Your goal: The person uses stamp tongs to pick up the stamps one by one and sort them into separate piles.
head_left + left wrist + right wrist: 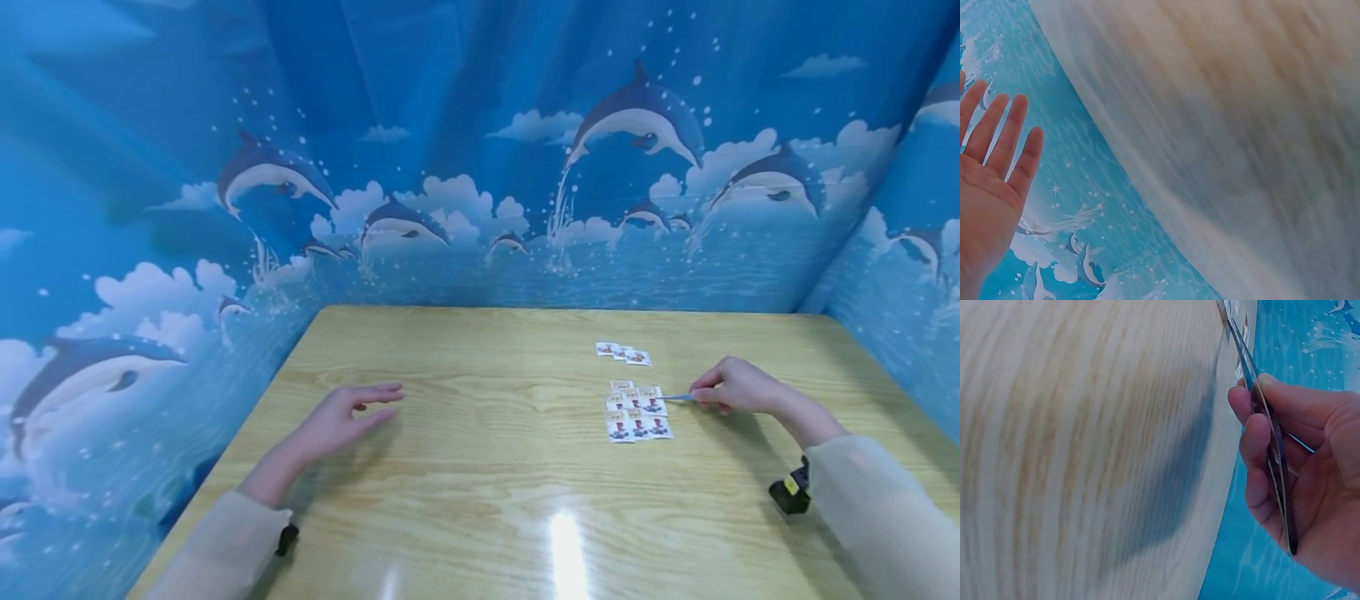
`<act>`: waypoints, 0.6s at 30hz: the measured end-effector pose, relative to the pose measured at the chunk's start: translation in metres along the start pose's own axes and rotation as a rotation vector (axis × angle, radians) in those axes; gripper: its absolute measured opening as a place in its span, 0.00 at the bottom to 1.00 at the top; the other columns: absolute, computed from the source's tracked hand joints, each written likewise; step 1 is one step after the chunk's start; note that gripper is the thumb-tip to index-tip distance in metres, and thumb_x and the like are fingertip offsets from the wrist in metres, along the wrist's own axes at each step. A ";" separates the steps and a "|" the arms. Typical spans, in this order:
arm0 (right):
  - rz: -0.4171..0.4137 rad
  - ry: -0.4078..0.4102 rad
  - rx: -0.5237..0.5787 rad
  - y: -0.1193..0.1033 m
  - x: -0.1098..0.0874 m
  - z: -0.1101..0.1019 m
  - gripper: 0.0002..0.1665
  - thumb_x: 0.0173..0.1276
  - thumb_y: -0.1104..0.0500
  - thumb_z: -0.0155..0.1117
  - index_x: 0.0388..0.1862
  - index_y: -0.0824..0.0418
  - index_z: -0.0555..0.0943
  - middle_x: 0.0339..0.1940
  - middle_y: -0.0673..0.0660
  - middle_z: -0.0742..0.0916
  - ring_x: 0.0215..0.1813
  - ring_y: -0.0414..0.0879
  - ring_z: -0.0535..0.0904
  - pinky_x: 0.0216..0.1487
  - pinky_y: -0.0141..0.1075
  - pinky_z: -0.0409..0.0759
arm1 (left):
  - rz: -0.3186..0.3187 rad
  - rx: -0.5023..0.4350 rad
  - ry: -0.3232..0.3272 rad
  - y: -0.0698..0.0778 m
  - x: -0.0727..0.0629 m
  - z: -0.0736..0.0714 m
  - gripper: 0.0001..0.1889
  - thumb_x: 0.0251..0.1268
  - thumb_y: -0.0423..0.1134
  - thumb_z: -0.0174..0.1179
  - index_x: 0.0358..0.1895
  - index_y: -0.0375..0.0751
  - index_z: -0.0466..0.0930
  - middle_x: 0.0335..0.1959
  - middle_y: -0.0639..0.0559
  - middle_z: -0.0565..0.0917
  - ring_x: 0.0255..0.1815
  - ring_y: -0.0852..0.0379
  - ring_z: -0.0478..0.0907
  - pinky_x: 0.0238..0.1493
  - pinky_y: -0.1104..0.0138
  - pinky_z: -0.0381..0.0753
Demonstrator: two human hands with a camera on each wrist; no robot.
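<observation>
My right hand pinches a pair of slim metal tweezers between thumb and fingers. The tweezers point left in the head view, their tips at the right edge of a block of small white picture cards. These cards lie close together in rows, some overlapping, with red and blue figures on them. Whether the tips grip a card is too small to tell. My left hand hovers over the left part of the table and holds nothing. In the left wrist view its fingers are straight and spread.
Behind the block lies a short overlapping row of similar cards. The wood-grain table reflects a bright light near its front. A blue curtain with dolphins stands along the table's back and sides.
</observation>
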State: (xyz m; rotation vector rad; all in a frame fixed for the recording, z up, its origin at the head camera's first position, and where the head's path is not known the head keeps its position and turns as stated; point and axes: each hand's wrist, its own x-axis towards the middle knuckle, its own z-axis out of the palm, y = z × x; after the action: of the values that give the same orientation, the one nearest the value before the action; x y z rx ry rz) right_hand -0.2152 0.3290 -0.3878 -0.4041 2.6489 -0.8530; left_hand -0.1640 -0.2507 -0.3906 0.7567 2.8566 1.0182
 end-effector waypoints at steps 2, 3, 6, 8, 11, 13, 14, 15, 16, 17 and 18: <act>-0.001 0.000 -0.008 0.001 0.000 0.000 0.11 0.69 0.65 0.60 0.38 0.73 0.85 0.21 0.52 0.82 0.19 0.43 0.72 0.23 0.33 0.70 | 0.016 0.000 0.006 0.001 0.001 0.001 0.18 0.69 0.37 0.60 0.59 0.37 0.79 0.64 0.46 0.75 0.61 0.43 0.73 0.51 0.48 0.78; 0.001 0.002 -0.009 0.001 -0.001 0.000 0.11 0.69 0.64 0.60 0.37 0.72 0.85 0.22 0.51 0.83 0.19 0.43 0.72 0.23 0.33 0.70 | 0.024 -0.001 0.006 0.002 0.002 0.001 0.17 0.69 0.37 0.60 0.59 0.37 0.79 0.63 0.46 0.76 0.61 0.43 0.73 0.51 0.48 0.78; 0.007 0.007 -0.025 0.002 -0.004 0.000 0.12 0.70 0.63 0.60 0.38 0.72 0.85 0.24 0.51 0.83 0.20 0.44 0.72 0.23 0.34 0.70 | 0.032 -0.009 0.001 0.005 0.005 0.003 0.18 0.69 0.38 0.60 0.59 0.38 0.79 0.64 0.46 0.75 0.61 0.44 0.74 0.52 0.49 0.78; 0.017 0.017 -0.041 0.002 -0.007 -0.001 0.13 0.70 0.62 0.60 0.41 0.73 0.85 0.25 0.51 0.84 0.20 0.44 0.72 0.23 0.34 0.70 | 0.031 -0.022 -0.009 0.007 0.008 0.005 0.18 0.69 0.38 0.60 0.60 0.38 0.79 0.64 0.46 0.75 0.62 0.44 0.73 0.53 0.48 0.77; 0.027 0.035 -0.063 0.003 -0.012 -0.001 0.17 0.70 0.60 0.61 0.46 0.75 0.83 0.27 0.52 0.84 0.20 0.45 0.72 0.23 0.35 0.68 | 0.030 -0.041 -0.030 0.010 0.014 0.007 0.19 0.70 0.41 0.59 0.61 0.40 0.78 0.65 0.47 0.74 0.63 0.46 0.72 0.54 0.49 0.76; 0.026 0.048 -0.070 0.004 -0.016 -0.002 0.18 0.70 0.60 0.61 0.48 0.76 0.82 0.27 0.53 0.84 0.20 0.46 0.71 0.23 0.36 0.67 | 0.037 -0.053 -0.044 0.013 0.019 0.010 0.19 0.70 0.41 0.59 0.61 0.41 0.78 0.66 0.48 0.74 0.63 0.46 0.72 0.54 0.49 0.76; 0.021 0.055 -0.073 0.005 -0.018 -0.002 0.19 0.70 0.60 0.61 0.48 0.76 0.82 0.28 0.53 0.84 0.20 0.46 0.71 0.22 0.36 0.67 | 0.039 -0.058 -0.050 0.015 0.022 0.011 0.19 0.70 0.42 0.59 0.61 0.41 0.78 0.65 0.49 0.74 0.63 0.47 0.72 0.54 0.49 0.76; 0.016 0.061 -0.073 0.005 -0.020 -0.003 0.19 0.70 0.60 0.61 0.48 0.76 0.81 0.28 0.54 0.84 0.20 0.46 0.71 0.22 0.35 0.67 | 0.043 -0.062 -0.054 0.017 0.024 0.012 0.19 0.70 0.42 0.59 0.61 0.41 0.78 0.65 0.49 0.74 0.63 0.47 0.72 0.54 0.49 0.76; 0.008 0.068 -0.076 0.005 -0.023 -0.003 0.18 0.70 0.60 0.61 0.48 0.76 0.81 0.29 0.55 0.84 0.20 0.46 0.72 0.22 0.35 0.68 | 0.049 -0.063 -0.057 0.019 0.027 0.013 0.19 0.70 0.41 0.59 0.61 0.41 0.78 0.65 0.50 0.75 0.63 0.47 0.72 0.54 0.49 0.76; 0.001 0.077 -0.077 0.005 -0.025 -0.003 0.18 0.70 0.60 0.61 0.48 0.76 0.81 0.31 0.57 0.85 0.20 0.46 0.72 0.21 0.35 0.68 | 0.054 -0.068 -0.060 0.021 0.031 0.015 0.18 0.70 0.41 0.59 0.61 0.41 0.79 0.64 0.51 0.75 0.63 0.47 0.72 0.53 0.48 0.76; -0.007 0.084 -0.078 0.006 -0.028 -0.004 0.18 0.70 0.60 0.61 0.48 0.76 0.81 0.32 0.58 0.85 0.20 0.46 0.72 0.21 0.35 0.68 | 0.062 -0.070 -0.063 0.023 0.034 0.017 0.18 0.70 0.40 0.59 0.61 0.41 0.79 0.64 0.51 0.76 0.63 0.47 0.73 0.53 0.48 0.76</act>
State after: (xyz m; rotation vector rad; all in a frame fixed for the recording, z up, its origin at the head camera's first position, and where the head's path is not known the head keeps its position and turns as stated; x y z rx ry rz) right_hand -0.1926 0.3452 -0.3826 -0.4052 2.7666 -0.7864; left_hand -0.1813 -0.2097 -0.3853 0.8609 2.7451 1.0755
